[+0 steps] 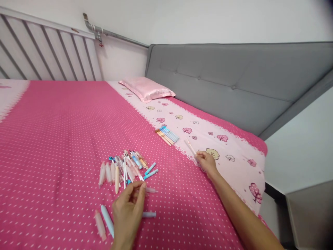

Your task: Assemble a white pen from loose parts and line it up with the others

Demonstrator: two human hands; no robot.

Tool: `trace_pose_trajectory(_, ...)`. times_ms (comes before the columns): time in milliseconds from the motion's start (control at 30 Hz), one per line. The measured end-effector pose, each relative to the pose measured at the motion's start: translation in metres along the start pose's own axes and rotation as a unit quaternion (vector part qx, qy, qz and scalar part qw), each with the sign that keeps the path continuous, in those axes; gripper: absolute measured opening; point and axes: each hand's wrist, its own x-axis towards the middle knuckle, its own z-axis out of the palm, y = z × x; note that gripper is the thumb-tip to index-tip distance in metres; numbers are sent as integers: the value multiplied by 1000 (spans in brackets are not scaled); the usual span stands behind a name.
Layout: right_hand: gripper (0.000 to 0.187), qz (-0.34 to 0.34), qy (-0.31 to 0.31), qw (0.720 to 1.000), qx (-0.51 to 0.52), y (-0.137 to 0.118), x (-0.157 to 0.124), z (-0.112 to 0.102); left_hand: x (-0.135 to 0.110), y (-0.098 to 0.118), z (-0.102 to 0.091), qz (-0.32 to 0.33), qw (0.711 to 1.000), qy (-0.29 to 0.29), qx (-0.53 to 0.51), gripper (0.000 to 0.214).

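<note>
My left hand (128, 208) hovers low over the pink dotted bedsheet (59, 139), fingers pinched on a thin clear pen (151, 190) at the near edge of a loose pile of pens (125, 168). My right hand (206, 162) reaches out to the right and pinches a slim pale pen (190, 147) that points up and away over the lace border. Beyond it a neat row of blue and orange pens (168, 135) lies side by side. Two capped pens (104, 220), one pinkish and one light blue, lie just left of my left wrist, and another light blue pen (148, 214) lies right of it.
A pink satin pillow (147, 88) rests at the head of the bed against the grey padded headboard (234, 80). A white slatted rail (47, 52) runs along the far left side. The bed's right edge drops off to the floor near a white wall (301, 152).
</note>
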Motion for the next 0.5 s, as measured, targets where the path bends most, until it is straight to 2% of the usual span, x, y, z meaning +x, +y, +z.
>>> trace_pose_trajectory(133, 25, -17, 36, 994, -102, 13, 14, -3, 2, -3, -2, 4, 1000, 2, 11, 43)
trace_pose_trajectory(267, 27, -43, 55, 981, -179, 16, 8, 2, 2, -4, -2, 10, 1000, 2, 10, 43)
trace_pose_trajectory(500, 26, -88, 82, 963, -240, 17, 2, 11, 2, -2, -2, 4, 1000, 2, 16, 43)
